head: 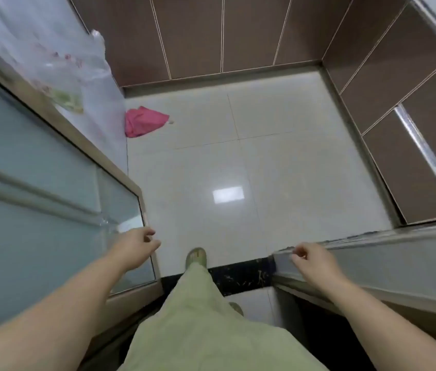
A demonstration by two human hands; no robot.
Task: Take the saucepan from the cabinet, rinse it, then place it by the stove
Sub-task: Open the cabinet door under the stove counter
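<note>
No saucepan, cabinet, sink or stove shows in the head view. I look straight down at a white tiled floor (265, 156). My left hand (136, 247) reaches forward at the edge of a frosted glass door (37, 156) on the left, fingers loosely curled and holding nothing. My right hand (313, 261) rests at the end of a grey sliding-door frame (372, 253) on the right, fingers curled against its edge; whether it grips the frame is unclear.
A pink cloth (142, 121) lies on the floor at the back left, beside clear plastic bags (77, 76). Brown tiled walls (211, 36) close the far side and right. A black threshold strip (241, 274) crosses by my foot (196, 257).
</note>
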